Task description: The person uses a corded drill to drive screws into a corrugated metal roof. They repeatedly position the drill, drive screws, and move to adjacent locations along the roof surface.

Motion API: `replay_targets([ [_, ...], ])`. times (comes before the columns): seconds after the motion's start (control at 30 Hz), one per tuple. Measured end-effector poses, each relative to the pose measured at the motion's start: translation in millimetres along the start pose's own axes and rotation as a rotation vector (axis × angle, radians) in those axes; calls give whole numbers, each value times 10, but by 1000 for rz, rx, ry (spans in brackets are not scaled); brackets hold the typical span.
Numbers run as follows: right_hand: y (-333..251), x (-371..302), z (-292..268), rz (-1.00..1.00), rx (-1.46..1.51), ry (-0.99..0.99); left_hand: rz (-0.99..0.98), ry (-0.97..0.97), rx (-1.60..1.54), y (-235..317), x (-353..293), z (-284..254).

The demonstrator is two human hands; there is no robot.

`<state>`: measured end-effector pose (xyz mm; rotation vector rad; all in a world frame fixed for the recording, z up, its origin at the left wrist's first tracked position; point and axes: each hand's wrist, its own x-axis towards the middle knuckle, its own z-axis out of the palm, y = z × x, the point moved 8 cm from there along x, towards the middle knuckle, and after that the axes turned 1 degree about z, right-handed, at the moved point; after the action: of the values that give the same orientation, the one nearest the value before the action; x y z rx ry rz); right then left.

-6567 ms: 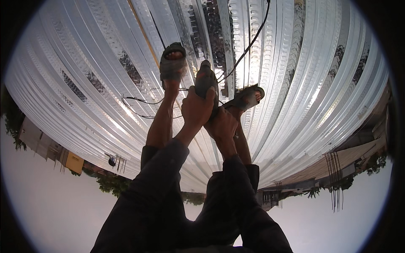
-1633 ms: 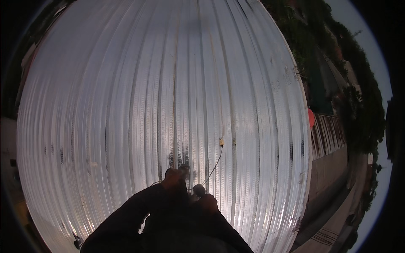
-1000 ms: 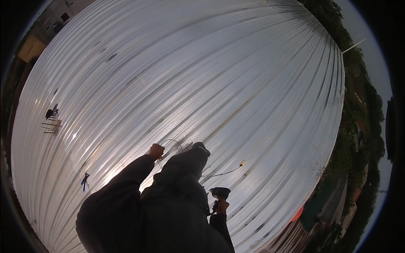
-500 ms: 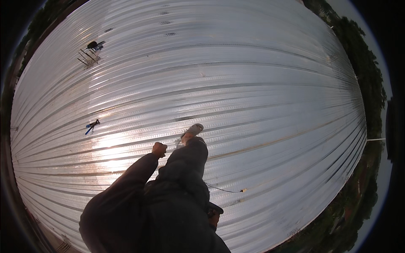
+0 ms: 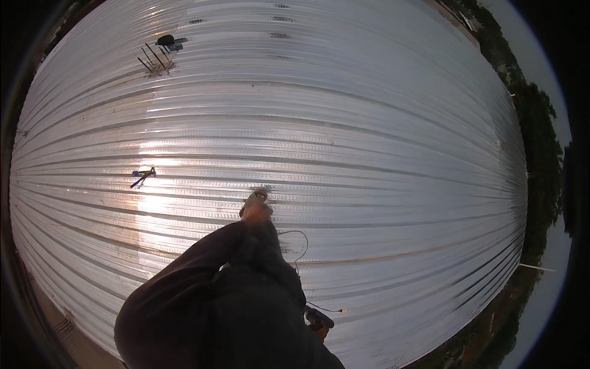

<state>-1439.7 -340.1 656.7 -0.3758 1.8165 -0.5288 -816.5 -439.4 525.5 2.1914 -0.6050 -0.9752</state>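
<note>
The right hand [image 5: 321, 334] is low in view, just right of the person's body, its grip clamped on a dark drill [image 5: 319, 317]. The drill's rounded end points up and left, partly behind the dark clothing. It is held over a silver ribbed roof [image 5: 399, 160], whose ribs run mostly across the view. A thin cord [image 5: 324, 307] comes out beside the drill and ends in a small yellow connector [image 5: 343, 310] on the roof, near the hand.

The left hand [image 5: 257, 213] reaches forward on a long dark sleeve [image 5: 178, 270] and overlaps a foot in a sandal [image 5: 247, 202]. It is blurred; I cannot tell whether its grip is apart or together, or whether it touches the foot.

Right of the leg, a dark wire loop [image 5: 306, 242] curves over the roof and passes behind the clothing. Well apart to the left, a blue-handled tool [image 5: 144, 176] lies beside the glare. Farther up, a few thin rods [image 5: 157, 56] stick up near a dark lump [image 5: 165, 40], too small to make out. A yellowish strip [image 5: 381, 257] follows one rib toward the right edge, where a pale pole [image 5: 537, 267] juts out before the trees [image 5: 536, 129].
</note>
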Motion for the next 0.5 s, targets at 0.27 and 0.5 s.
replay_targets([
  [0.27, -829, 187, 1240, -240, -196, -281, -337, 282, -306, -942, 1264, -2673],
  [0.5, -1749, 288, 2927, 14, -104, -338, -425, 525, -573, -1521, 380, -4334],
])
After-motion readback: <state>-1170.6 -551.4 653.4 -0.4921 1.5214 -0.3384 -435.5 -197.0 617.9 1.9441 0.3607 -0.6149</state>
